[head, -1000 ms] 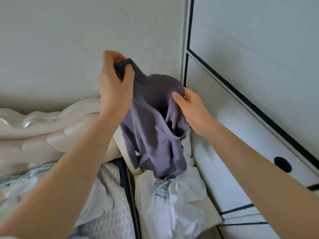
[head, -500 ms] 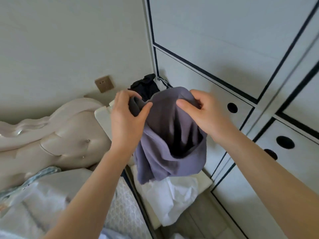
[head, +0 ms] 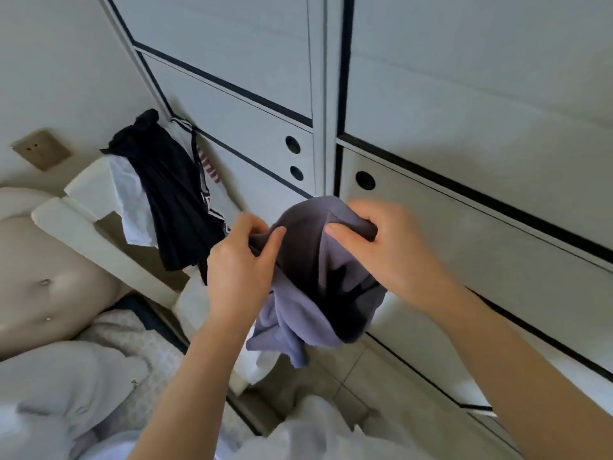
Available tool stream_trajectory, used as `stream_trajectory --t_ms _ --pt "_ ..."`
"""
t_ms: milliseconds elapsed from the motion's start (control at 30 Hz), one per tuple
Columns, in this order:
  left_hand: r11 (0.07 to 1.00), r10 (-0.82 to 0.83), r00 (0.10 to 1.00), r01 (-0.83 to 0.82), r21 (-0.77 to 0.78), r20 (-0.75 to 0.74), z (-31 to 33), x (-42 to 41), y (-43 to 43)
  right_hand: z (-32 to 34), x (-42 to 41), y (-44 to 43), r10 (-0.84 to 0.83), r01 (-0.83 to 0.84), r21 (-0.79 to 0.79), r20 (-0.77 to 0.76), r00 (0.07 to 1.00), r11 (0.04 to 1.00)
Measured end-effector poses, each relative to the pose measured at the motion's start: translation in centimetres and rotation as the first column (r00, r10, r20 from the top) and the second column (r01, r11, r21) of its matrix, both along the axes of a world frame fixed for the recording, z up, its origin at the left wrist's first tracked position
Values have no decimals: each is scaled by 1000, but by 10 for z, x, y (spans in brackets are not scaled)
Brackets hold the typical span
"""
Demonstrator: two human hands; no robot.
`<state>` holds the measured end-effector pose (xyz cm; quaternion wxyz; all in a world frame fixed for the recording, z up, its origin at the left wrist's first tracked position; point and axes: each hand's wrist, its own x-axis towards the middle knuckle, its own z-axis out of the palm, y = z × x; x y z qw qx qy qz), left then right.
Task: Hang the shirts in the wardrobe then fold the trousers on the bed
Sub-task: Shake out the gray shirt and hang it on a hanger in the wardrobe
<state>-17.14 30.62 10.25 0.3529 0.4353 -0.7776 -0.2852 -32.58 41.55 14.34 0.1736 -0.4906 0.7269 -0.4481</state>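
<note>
Turning from the bed (head: pixel 132 343) toward the wardrobe (head: pixel 464 210) is the main change. A second ago the wall and the headboard (head: pixel 39 260) filled the view, and now the closed wardrobe stands right behind the hands.

The purple-grey shirt (head: pixel 308 293) has come down too. It was lifted high by the left hand (head: pixel 238 270), and now it hangs bunched in the air between both hands, in front of the wardrobe and above the floor (head: pixel 348 376). The left hand pinches a fold at the upper edge, its fingers (head: pixel 275 235) curled on the cloth. The right hand (head: pixel 391 257) grips the other side of the same edge, with the thumb on the outside.

I judge that the hanging step is under way for this shirt but is not near its end. The wardrobe is shut, no hanger is visible, and one hand must become free to open it.

No writing can be read. Red marks on a white cloth (head: pixel 212 174) beside the black garment (head: pixel 175 207) may be print, but they are too blurred to tell.
</note>
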Motion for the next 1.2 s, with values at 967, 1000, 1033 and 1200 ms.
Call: stream_trajectory --t_ms 967,1000,1033,1200 --pt "435 -843 532 581 688 83 -54 -195 105 -36 -50 249 -751 722 410 -122 649 557" --pt "279 -810 579 523 805 -96 -48 -198 115 -39 -51 258 -781 755 411 -143 608 512" --pt "115 -747 625 456 882 -226 -43 -201 127 -43 -51 268 -812 787 407 -161 562 464" --pt "-197 -638 707 233 952 -305 -38 -222 183 -67 -54 322 -874 883 373 -277 400 286"
